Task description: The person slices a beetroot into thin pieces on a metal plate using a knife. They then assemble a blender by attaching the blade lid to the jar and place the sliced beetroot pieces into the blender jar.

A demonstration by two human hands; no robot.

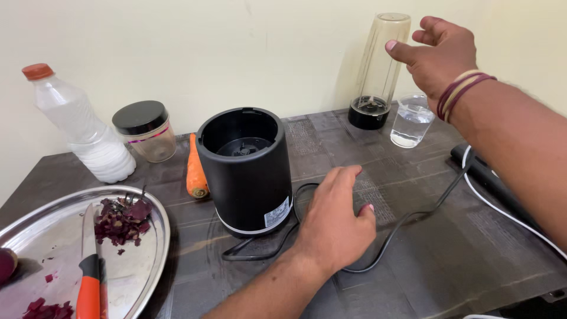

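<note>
My right hand is raised with fingers spread, just right of a tall clear blender jar that stands upside down on its black blade cap; the hand holds nothing. My left hand rests palm down on the dark table, over the black power cord, just right of the black blender base. The base is open at the top, with its drive coupling showing.
A glass of water stands beside the jar. A carrot, a lidded jar and a plastic bottle sit at the back left. A steel plate holds chopped beetroot and an orange-handled knife. A white cable runs along the right.
</note>
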